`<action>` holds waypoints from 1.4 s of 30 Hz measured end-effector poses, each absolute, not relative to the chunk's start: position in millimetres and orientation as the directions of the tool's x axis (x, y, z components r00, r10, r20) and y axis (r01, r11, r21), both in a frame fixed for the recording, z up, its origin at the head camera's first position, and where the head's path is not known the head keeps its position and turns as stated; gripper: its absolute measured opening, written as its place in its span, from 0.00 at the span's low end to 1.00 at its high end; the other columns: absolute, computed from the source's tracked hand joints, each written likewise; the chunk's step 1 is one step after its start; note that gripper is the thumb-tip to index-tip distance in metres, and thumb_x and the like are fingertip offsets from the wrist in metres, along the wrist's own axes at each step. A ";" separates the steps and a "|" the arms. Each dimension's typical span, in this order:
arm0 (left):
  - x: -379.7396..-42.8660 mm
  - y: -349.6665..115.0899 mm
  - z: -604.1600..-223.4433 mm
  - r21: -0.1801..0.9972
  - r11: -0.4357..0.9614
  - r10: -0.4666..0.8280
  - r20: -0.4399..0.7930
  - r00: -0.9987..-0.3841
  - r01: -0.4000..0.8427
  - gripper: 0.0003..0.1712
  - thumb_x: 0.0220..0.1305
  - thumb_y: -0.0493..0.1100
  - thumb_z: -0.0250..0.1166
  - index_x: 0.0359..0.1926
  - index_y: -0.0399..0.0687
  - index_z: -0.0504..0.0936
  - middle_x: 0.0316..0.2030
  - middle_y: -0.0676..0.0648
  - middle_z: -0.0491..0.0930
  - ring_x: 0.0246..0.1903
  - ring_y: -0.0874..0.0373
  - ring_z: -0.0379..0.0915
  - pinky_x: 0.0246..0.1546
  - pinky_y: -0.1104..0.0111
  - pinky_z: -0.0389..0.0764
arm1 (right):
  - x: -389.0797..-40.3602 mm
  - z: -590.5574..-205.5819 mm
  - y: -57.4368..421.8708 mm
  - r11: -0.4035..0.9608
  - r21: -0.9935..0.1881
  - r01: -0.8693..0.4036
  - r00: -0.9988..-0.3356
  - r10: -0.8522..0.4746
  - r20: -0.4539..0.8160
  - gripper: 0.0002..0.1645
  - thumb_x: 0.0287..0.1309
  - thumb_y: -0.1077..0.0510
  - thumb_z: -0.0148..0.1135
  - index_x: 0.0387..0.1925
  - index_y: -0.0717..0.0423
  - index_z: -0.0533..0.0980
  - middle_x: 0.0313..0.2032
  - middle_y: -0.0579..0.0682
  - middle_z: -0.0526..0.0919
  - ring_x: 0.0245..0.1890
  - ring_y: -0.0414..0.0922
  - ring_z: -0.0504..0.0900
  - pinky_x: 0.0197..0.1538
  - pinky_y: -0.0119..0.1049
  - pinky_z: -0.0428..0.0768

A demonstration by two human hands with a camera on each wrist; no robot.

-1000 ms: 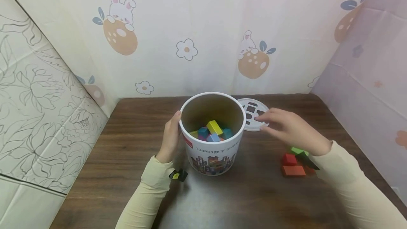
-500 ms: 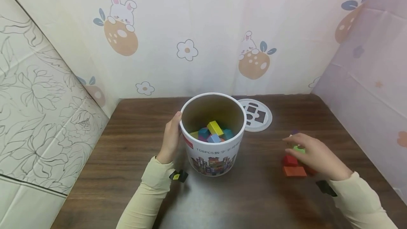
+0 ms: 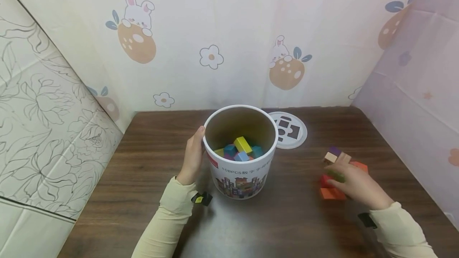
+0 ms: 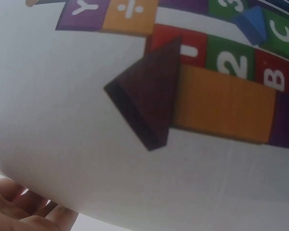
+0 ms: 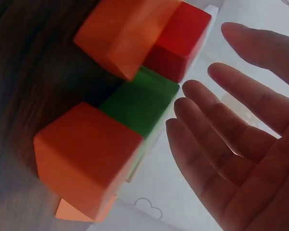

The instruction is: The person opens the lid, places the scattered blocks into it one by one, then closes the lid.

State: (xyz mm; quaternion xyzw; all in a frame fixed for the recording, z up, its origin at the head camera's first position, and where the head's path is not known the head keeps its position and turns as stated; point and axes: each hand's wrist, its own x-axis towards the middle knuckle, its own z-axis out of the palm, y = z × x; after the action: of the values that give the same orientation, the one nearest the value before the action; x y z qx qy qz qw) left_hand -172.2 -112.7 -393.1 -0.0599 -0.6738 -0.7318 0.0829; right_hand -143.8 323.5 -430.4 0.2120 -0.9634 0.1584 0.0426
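A white bucket (image 3: 241, 172) printed with colourful blocks stands upright and uncovered on the table. Inside it lie several blocks, among them a yellow block (image 3: 242, 145). My left hand (image 3: 192, 156) holds the bucket's left side, its fingertips up at the rim. Over a small group of blocks at the right, my right hand (image 3: 360, 184) reaches down with fingers extended and apart. In the right wrist view a green block (image 5: 139, 101), a red block (image 5: 185, 38) and a large orange block (image 5: 86, 159) lie just beyond its fingertips, with nothing in the palm.
Behind the bucket's right side lies a white round lid (image 3: 301, 135) with cut-out shapes. A purple block (image 3: 335, 151) and a pale wooden block (image 3: 330, 157) are at the far end of the group. A patterned cloth wall (image 3: 236, 75) stands behind the brown table (image 3: 161, 138).
My right hand has moved from beside the lid, right and towards me, down over the loose blocks. The left hand and bucket have stayed in place.
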 end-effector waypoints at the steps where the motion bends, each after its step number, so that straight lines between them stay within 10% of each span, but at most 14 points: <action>1: -172.2 -112.8 -393.1 0.976 -0.079 -0.040 0.199 -0.979 0.201 0.30 0.74 0.58 0.43 0.60 0.44 0.77 0.57 0.39 0.77 0.58 0.47 0.72 0.64 0.48 0.69 | -144.3 -431.4 323.5 0.861 -0.293 -0.416 -0.909 -0.393 0.138 0.19 0.48 0.58 0.73 0.43 0.59 0.83 0.41 0.52 0.87 0.42 0.51 0.84 0.45 0.54 0.82; 19: -172.3 -112.7 -393.8 0.974 -0.063 -0.033 0.214 -0.976 0.216 0.31 0.74 0.60 0.43 0.61 0.45 0.76 0.57 0.39 0.77 0.59 0.47 0.71 0.64 0.47 0.69 | -145.1 -437.4 322.9 0.878 -0.290 -0.380 -0.922 -0.386 0.039 0.19 0.45 0.59 0.75 0.41 0.60 0.83 0.37 0.51 0.87 0.33 0.43 0.82 0.39 0.51 0.83; 42: -173.2 -112.9 -393.7 0.977 -0.060 -0.040 0.202 -0.979 0.204 0.31 0.73 0.59 0.43 0.60 0.45 0.77 0.58 0.39 0.77 0.59 0.46 0.71 0.65 0.47 0.68 | -162.7 -382.1 300.9 0.835 -0.249 -0.491 -0.869 -0.451 0.202 0.18 0.55 0.58 0.69 0.48 0.59 0.82 0.39 0.47 0.83 0.38 0.43 0.81 0.41 0.44 0.81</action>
State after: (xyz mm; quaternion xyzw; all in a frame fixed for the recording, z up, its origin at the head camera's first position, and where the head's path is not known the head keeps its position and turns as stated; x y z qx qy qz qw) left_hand -173.2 -112.9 -393.7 -0.0603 -0.6803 -0.7256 0.0843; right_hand -162.7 300.9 -382.1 0.2464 -0.9554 0.1478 0.0675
